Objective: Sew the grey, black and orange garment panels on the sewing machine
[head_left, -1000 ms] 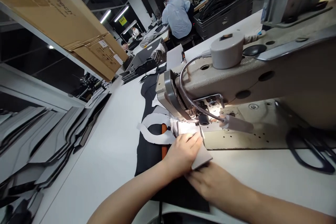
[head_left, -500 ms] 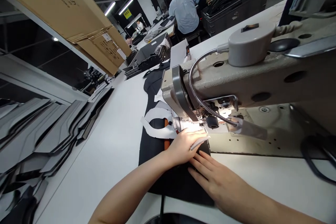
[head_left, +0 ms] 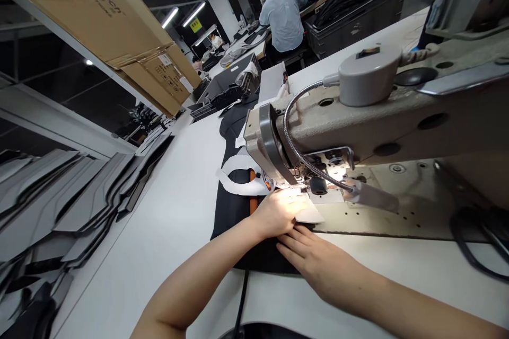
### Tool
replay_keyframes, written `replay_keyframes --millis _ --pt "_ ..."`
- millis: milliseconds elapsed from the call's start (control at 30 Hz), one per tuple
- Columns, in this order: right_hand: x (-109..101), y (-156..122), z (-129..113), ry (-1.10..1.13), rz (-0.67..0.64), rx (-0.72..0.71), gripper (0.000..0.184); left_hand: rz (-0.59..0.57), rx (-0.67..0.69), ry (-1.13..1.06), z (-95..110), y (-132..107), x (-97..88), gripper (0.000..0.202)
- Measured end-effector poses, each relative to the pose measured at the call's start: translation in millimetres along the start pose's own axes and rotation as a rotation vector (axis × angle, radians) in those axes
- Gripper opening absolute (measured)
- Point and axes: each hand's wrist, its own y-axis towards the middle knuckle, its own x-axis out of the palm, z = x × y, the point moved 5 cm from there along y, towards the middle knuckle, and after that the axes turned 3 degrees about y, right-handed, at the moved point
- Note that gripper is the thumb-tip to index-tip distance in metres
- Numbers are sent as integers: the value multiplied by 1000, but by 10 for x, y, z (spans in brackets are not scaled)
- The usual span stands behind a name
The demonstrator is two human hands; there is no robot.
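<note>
A black fabric panel (head_left: 233, 214) lies under the head of a sewing machine (head_left: 318, 127), with a white ring-shaped piece (head_left: 238, 186) and an orange strip (head_left: 253, 204) on it. My left hand (head_left: 278, 213) is closed on the fabric close to the needle area, its fingertips washed out by the lamp. A pale flap (head_left: 310, 212) sticks out to the right of those fingers. Just below, my right hand (head_left: 314, 257) rests flat at the panel's near edge, fingers stretched out and touching the left hand. The needle itself cannot be made out.
Stacks of grey and black cut pieces (head_left: 83, 190) line the left side. Cardboard boxes (head_left: 131, 26) rest on a slanting shelf above. Scissors (head_left: 477, 238) lie right of the machine bed. Farther off, a person (head_left: 284, 16) sits near a dark bin (head_left: 353, 16).
The fabric panel and both hands have shifted slightly away from me, toward the machine. The pale flap by my left hand now lies flatter and shows more. The view has tilted a little.
</note>
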Motion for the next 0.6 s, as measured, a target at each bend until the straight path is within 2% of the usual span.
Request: replay_keyframes --millis 67,133,233,333,467,600 --pt "-70 -7 1 49 19 -7 51 -10 -100 45 57 -1 -10 16" --pt "-102 -18 -15 86 19 -28 51 15 -154 76 127 -38 -30 17" --pt "-52 -19 -69 33 58 -80 43 93 -114 93 161 -142 -48 27" --pt "87 30 -143 -137 159 -82 35 133 -70 72 71 -244 -18 31" --pt "261 143 -226 -290 194 -40 39 158 -82 -81 -33 -288 34 29" --pt "295 170 -231 -285 218 -42 42 133 -84 -205 -70 -287 102 27"
